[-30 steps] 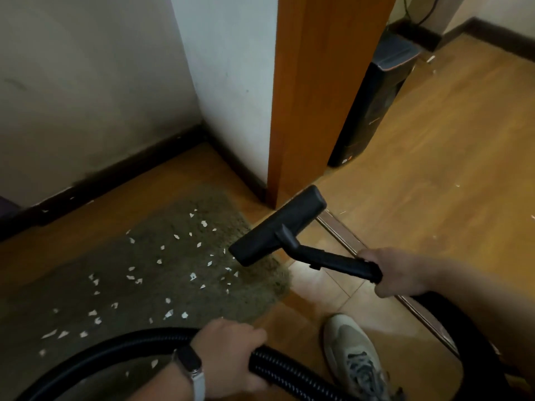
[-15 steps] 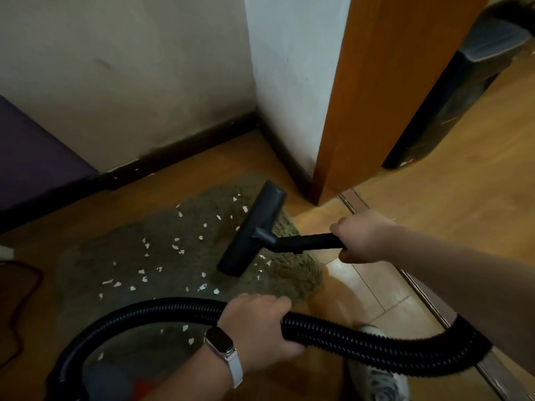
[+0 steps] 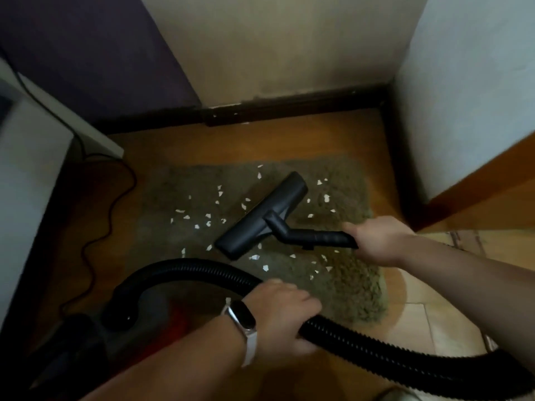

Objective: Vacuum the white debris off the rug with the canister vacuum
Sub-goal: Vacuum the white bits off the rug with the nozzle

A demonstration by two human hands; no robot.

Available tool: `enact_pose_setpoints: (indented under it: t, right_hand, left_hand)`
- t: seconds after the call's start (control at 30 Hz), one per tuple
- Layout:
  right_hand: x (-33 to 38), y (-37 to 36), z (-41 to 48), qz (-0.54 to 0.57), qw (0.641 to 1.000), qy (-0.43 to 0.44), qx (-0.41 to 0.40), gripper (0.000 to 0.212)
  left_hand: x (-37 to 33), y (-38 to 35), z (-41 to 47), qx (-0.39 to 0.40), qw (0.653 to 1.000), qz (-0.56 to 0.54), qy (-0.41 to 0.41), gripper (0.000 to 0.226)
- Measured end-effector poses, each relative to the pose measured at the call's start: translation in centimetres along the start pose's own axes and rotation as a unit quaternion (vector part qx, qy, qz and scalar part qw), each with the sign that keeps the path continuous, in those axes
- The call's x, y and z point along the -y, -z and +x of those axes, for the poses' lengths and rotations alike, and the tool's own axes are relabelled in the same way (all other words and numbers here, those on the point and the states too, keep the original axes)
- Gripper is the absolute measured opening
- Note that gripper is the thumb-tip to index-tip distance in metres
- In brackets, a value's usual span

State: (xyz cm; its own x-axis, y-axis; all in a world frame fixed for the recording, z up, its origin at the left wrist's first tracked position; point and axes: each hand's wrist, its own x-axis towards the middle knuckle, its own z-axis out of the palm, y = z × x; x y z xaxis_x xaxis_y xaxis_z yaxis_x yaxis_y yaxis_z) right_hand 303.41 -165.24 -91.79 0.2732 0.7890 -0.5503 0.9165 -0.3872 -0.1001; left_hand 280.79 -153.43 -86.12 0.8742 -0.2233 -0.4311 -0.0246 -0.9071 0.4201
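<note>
Corner: wood floor (image 3: 202, 146) meeting pale walls at a dark baseboard (image 3: 289, 108); white cabinet (image 3: 29, 169) at the left, with a black cord (image 3: 115, 204) trailing over the boards.
Rug (image 3: 347, 285): olive shag, lying in that corner, its near right edge close to tile.
White debris (image 3: 208, 224): small paper-like flakes strewn over the middle of the rug, on both sides of the floor head, a few near the front edge.
Floor head (image 3: 260, 215): black, slanted across the middle of the rug, apparently down on the pile.
Right hand (image 3: 379, 241): wrapped tight round the rear end of the rigid wand (image 3: 318, 237), above the right part of the rug.
Left hand (image 3: 280, 311): closed over the ribbed hose (image 3: 185, 270), low in view, watch (image 3: 243, 314) on the wrist.
Canister (image 3: 72, 342): dark body with a touch of red at lower left; too blurred for more.
Change: a second ago lifted clear beside the rug's right corner; half a second ago down on its right part; now further in, at the centre among the flakes.
Meaning: first stroke likely under way and the task barely begun. Nearly all flakes still lying, including those on the near side of the head, so probably several passes left.
</note>
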Motion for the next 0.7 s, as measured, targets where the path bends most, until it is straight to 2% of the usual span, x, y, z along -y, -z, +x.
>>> enact_pose_setpoints:
  t: [0.1,0.2,0.3,0.4,0.5,0.57,0.7]
  right_hand:
    - [0.4,0.4,2.2,0.000,1.000,-0.007,0.013,0.014]
    - [1.1,0.7,5.0,-0.041,0.999,0.001,0.011,0.017]
    - [2.2,1.7,6.6,-0.063,0.998,-0.009,0.007,0.017]
    - [4.3,3.2,6.2,-0.061,0.998,-0.027,0.003,0.018]
    - [7.0,4.6,6.1,-0.066,0.998,-0.025,0.007,0.019]
    - [8.7,5.1,6.7,-0.060,0.998,-0.023,-0.005,0.020]
    - [12.2,4.3,8.9,-0.025,0.999,-0.007,-0.025,0.018]
  left_hand:
    - [6.1,0.6,-3.4,-0.001,0.994,0.054,0.092,0.051]
    - [12.8,1.1,-7.5,-0.031,0.979,0.105,0.173,0.061]
    - [16.6,1.1,-12.5,-0.061,0.956,0.118,0.262,0.058]
    - [17.1,-0.7,-17.3,-0.083,0.934,0.042,0.345,0.050]
    - [16.3,-3.2,-19.3,-0.082,0.935,-0.018,0.345,0.047]
    - [16.0,-4.9,-19.4,-0.068,0.943,-0.022,0.324,0.041]
    - [17.0,-6.4,-20.8,-0.117,0.943,-0.003,0.311,0.033]
